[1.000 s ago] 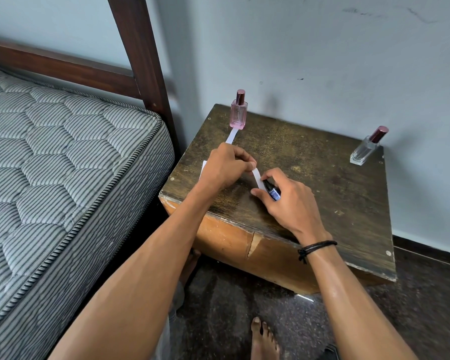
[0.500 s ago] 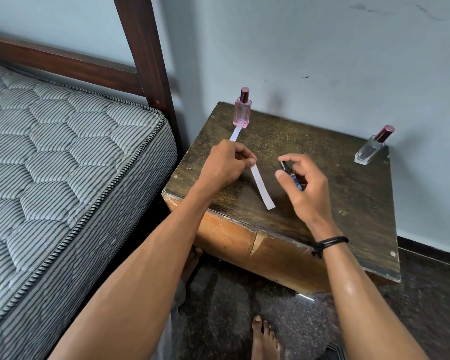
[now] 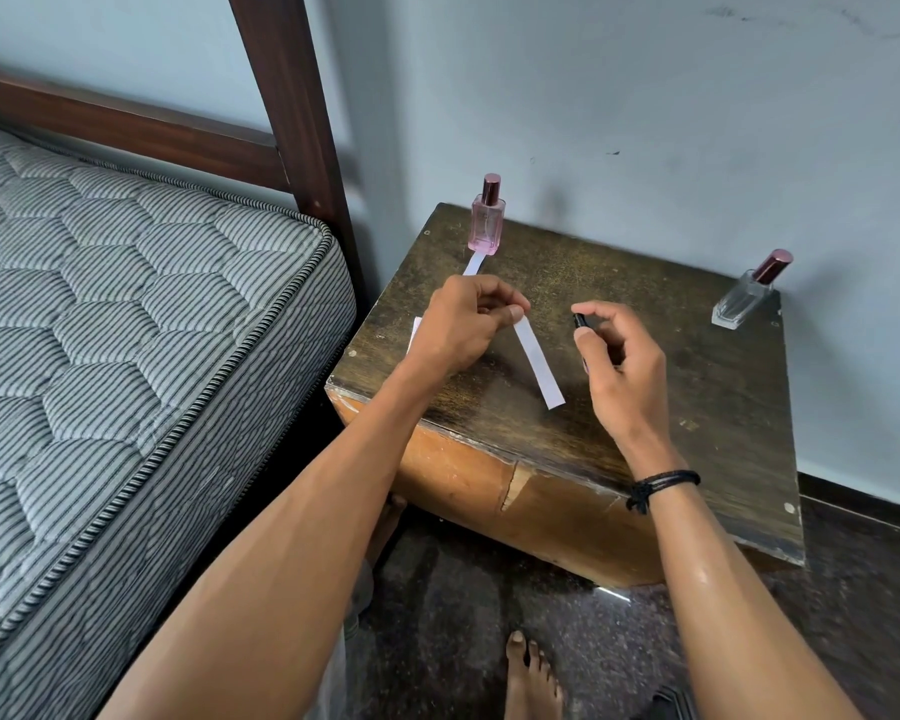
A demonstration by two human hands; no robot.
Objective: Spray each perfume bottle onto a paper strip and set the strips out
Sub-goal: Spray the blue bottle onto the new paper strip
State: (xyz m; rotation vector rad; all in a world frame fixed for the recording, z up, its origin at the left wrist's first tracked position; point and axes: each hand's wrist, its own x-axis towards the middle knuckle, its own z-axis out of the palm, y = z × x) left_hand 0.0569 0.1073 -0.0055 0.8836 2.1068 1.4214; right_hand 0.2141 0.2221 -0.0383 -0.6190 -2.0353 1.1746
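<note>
Bare foot (image 3: 533,678) on dark speckled floor (image 3: 463,615), nearest the camera. Both forearms reach up to a worn wooden bedside table (image 3: 723,459). Black cord bracelet (image 3: 663,485) on the right wrist.

Right hand (image 3: 619,366): fingers curled, thumb and forefinger pinching a slim dark object (image 3: 579,320). Only its black tip shows, pointing toward the left hand. Bottle or pen: cannot tell.

Left hand (image 3: 463,324): fingers curled, thumb and forefinger pinching the upper end of a white paper strip (image 3: 539,363). The strip slants down toward the front edge of the tabletop, between the two hands. Free end touching the wood or not: cannot tell.

White paper edge (image 3: 415,330) shows just left of the left hand, mostly hidden.

Second strip (image 3: 473,265) lies on the table, its far end at the base of the pink perfume bottle (image 3: 487,220). That bottle stands upright at the back left, cap on. Clear perfume bottle (image 3: 749,293) stands at the back right corner, cap on, well apart from the pink one.

Left of the table: striped quilted mattress (image 3: 126,304) and dark wooden bedpost (image 3: 292,106). Pale wall (image 3: 645,96) behind.
</note>
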